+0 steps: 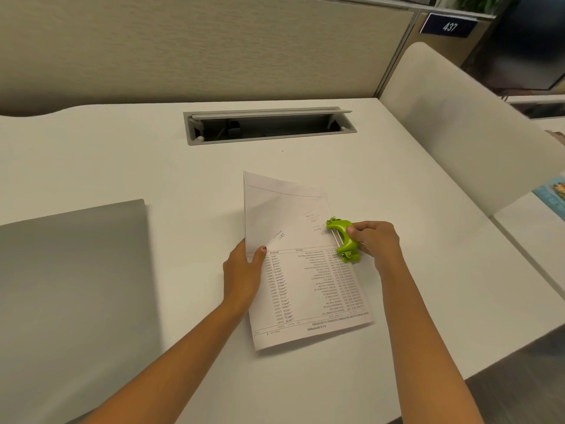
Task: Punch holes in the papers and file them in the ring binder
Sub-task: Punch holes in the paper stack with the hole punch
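Note:
A printed sheet of paper (302, 270) lies in the middle of the white desk (412, 209), its text upside down to me. A small green hole punch (344, 240) sits over the paper's right edge, about halfway along it. My right hand (374, 244) grips the punch from the right, thumb on top. My left hand (244, 270) holds the paper's left edge, thumb on the sheet and fingers beneath or beside it. A closed grey ring binder (70, 286) lies flat at the left of the desk, apart from both hands.
An open cable tray (269, 125) is set into the desk behind the paper. A beige partition wall stands at the back. At the right are a cream divider panel (458, 133) and a colourful booklet (552, 192) on the neighbouring desk.

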The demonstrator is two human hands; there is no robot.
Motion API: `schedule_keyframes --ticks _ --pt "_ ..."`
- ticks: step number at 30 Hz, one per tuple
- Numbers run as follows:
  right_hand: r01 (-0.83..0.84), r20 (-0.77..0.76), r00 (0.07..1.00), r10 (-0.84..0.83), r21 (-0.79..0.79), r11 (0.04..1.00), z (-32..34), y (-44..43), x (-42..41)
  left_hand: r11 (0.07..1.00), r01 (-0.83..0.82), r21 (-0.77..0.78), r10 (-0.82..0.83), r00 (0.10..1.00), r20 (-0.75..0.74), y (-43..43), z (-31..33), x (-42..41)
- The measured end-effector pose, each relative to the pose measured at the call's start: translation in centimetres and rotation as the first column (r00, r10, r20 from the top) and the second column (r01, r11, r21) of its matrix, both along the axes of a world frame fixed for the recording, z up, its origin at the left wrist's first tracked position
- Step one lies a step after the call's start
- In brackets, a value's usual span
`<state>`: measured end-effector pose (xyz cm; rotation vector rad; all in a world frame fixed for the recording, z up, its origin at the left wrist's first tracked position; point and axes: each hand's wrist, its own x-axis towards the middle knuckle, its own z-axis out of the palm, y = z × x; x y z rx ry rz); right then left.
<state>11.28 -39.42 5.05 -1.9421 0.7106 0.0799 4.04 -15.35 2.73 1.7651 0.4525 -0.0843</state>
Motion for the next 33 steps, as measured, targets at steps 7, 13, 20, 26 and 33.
schedule_keyframes --ticks 7,13,20,26,33 --pt "0.018 -0.219 0.976 -0.013 0.019 1.000 1.2 -0.3 1.7 0.999 0.019 0.026 -0.019 1.000 -0.017 0.0 -0.1 0.1" --pt "-0.016 -0.193 0.981 0.031 0.076 0.997 2.1 -0.8 1.2 1.000 0.017 0.024 -0.017 1.000 -0.014 0.0 0.0 0.1" --pt "-0.058 -0.286 0.955 0.083 0.095 0.994 2.4 -0.3 1.8 0.999 0.017 0.045 -0.017 1.000 -0.010 -0.3 0.0 0.1" --pt "-0.042 -0.329 0.943 0.056 0.048 0.998 2.1 -0.4 2.5 1.000 0.020 0.023 -0.019 0.999 -0.027 -0.2 0.0 0.0" --pt "-0.149 -0.429 0.898 0.097 -0.089 0.985 1.4 -0.6 3.6 0.999 0.002 0.044 -0.001 1.000 -0.022 -0.5 -0.3 -0.1"
